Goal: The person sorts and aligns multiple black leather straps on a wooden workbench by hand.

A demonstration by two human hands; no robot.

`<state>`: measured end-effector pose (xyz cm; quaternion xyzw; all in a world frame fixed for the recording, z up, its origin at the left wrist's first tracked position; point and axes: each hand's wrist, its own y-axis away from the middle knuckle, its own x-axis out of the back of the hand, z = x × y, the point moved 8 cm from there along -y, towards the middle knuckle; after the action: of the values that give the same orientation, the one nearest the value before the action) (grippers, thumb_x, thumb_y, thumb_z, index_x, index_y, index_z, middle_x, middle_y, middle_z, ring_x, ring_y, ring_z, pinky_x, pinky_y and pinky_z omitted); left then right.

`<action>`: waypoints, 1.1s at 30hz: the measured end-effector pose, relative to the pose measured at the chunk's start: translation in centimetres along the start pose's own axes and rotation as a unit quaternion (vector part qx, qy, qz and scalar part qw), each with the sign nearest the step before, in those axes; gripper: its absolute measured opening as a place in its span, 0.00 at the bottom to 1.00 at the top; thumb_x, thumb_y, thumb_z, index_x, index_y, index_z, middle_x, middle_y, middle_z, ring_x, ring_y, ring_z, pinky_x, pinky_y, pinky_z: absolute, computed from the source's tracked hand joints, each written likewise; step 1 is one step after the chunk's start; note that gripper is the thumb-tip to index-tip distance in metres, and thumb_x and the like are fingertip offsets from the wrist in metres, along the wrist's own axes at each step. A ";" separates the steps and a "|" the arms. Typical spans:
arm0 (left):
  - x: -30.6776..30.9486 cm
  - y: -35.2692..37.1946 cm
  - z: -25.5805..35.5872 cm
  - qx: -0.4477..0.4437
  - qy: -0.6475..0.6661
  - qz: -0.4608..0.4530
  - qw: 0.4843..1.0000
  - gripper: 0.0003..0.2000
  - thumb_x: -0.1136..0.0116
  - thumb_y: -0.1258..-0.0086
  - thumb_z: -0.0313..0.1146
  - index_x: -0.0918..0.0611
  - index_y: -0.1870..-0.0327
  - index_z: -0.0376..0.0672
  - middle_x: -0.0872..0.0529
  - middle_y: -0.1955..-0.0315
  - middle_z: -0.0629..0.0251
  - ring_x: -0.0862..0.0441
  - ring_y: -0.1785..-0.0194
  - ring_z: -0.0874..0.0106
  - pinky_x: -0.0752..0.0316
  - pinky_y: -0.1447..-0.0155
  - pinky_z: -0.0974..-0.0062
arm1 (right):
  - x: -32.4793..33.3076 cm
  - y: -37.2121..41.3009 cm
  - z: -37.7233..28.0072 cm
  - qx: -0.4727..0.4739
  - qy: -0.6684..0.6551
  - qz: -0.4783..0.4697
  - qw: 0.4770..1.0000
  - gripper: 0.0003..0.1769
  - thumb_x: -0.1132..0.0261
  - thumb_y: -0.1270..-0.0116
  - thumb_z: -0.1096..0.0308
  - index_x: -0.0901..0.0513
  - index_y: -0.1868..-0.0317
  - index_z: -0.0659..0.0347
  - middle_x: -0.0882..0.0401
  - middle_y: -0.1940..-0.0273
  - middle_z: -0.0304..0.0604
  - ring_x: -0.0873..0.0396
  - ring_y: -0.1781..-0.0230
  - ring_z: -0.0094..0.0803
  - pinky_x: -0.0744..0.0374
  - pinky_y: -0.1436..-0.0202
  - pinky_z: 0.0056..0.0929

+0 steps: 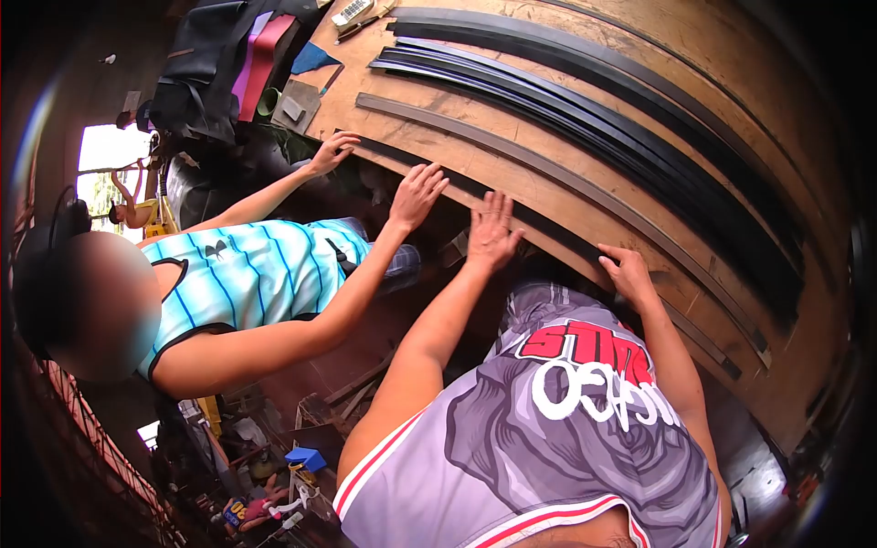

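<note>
A long black strip [557, 230] lies along the near edge of the wooden table [548, 164]. My left hand [493, 230] rests flat across it with the fingers spread. Farther along the same strip, my right hand [627, 274] touches the table edge, thumb and forefinger apart. Beside my left hand, a co-worker's two hands [420, 194] press on the other end of the strip. Just beyond it lies a brown-grey strip [512, 146], roughly parallel.
Bundles of black strips [585, 119] lie farther back on the table. Dark, purple and red sheets [265, 55] are piled at the upper left, near a grey block [293, 109]. A co-worker in a striped top [247, 274] leans in from the left.
</note>
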<state>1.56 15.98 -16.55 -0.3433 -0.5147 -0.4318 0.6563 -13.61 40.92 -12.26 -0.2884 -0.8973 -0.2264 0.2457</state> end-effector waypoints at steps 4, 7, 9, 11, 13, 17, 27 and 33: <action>1.1 -0.7 -8.1 0.094 -0.041 0.044 0.994 0.39 0.52 0.23 0.54 0.44 0.21 0.36 0.52 0.19 0.49 0.57 0.16 0.53 0.62 0.19 0.44 | -0.1 0.1 0.7 -0.005 -0.009 0.000 1.000 0.18 0.33 0.33 0.63 0.13 0.45 0.57 0.15 0.49 0.56 0.17 0.45 0.51 0.21 0.40 0.38; 1.9 -1.2 -7.0 0.071 -0.049 0.106 0.991 0.39 0.52 0.23 0.53 0.43 0.23 0.30 0.49 0.21 0.42 0.54 0.17 0.49 0.60 0.20 0.42 | -0.5 0.1 1.7 -0.015 -0.014 0.002 1.000 0.18 0.33 0.33 0.63 0.13 0.44 0.57 0.15 0.48 0.57 0.17 0.44 0.50 0.22 0.39 0.37; 2.4 -1.5 -1.7 -0.021 0.032 0.095 0.995 0.39 0.40 0.31 0.45 0.38 0.26 0.27 0.40 0.25 0.39 0.48 0.19 0.45 0.56 0.21 0.40 | -0.7 0.1 2.2 -0.028 -0.027 0.001 0.999 0.19 0.33 0.33 0.64 0.14 0.44 0.60 0.15 0.47 0.57 0.16 0.43 0.47 0.22 0.38 0.35; 2.9 -1.2 4.3 -0.111 0.122 0.042 0.985 0.36 0.36 0.37 0.40 0.33 0.29 0.32 0.35 0.27 0.41 0.43 0.21 0.45 0.51 0.22 0.39 | -0.4 0.4 2.2 -0.051 -0.045 -0.002 0.998 0.19 0.33 0.33 0.65 0.14 0.44 0.61 0.14 0.47 0.56 0.16 0.43 0.45 0.22 0.38 0.34; 2.6 -0.7 8.3 -0.223 0.096 0.024 0.970 0.30 0.39 0.36 0.36 0.28 0.32 0.35 0.32 0.28 0.50 0.41 0.21 0.54 0.50 0.22 0.41 | -0.4 0.1 1.3 -0.059 -0.040 -0.017 0.997 0.19 0.35 0.31 0.69 0.15 0.42 0.65 0.12 0.49 0.52 0.16 0.49 0.33 0.23 0.42 0.29; 2.1 -2.5 9.4 -0.346 0.118 0.042 0.930 0.13 0.42 0.38 0.36 0.17 0.54 0.43 0.20 0.43 0.60 0.27 0.35 0.63 0.35 0.32 0.53 | -1.0 -0.7 0.2 -0.100 -0.066 -0.021 0.993 0.18 0.35 0.32 0.70 0.15 0.43 0.66 0.11 0.50 0.49 0.15 0.51 0.30 0.22 0.44 0.28; -0.3 -4.2 12.7 -0.455 0.131 -0.019 0.880 0.06 0.40 0.41 0.38 0.16 0.67 0.50 0.21 0.60 0.69 0.24 0.50 0.67 0.31 0.51 0.67 | -1.9 -1.7 1.0 -0.145 -0.097 -0.017 0.984 0.17 0.35 0.31 0.74 0.15 0.43 0.67 0.11 0.52 0.45 0.17 0.52 0.27 0.22 0.45 0.26; -0.6 -3.4 12.7 -0.438 0.138 0.033 0.888 0.05 0.40 0.41 0.39 0.17 0.67 0.52 0.21 0.62 0.68 0.24 0.50 0.66 0.31 0.51 0.65 | -2.2 -2.6 1.1 -0.072 -0.082 -0.039 0.993 0.18 0.35 0.31 0.73 0.16 0.42 0.69 0.12 0.48 0.50 0.16 0.48 0.31 0.22 0.42 0.28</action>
<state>-6.46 26.15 -14.17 -0.5497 -0.1658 -0.6345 0.5174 -13.97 38.73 -15.05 -0.2876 -0.9064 -0.2757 0.1402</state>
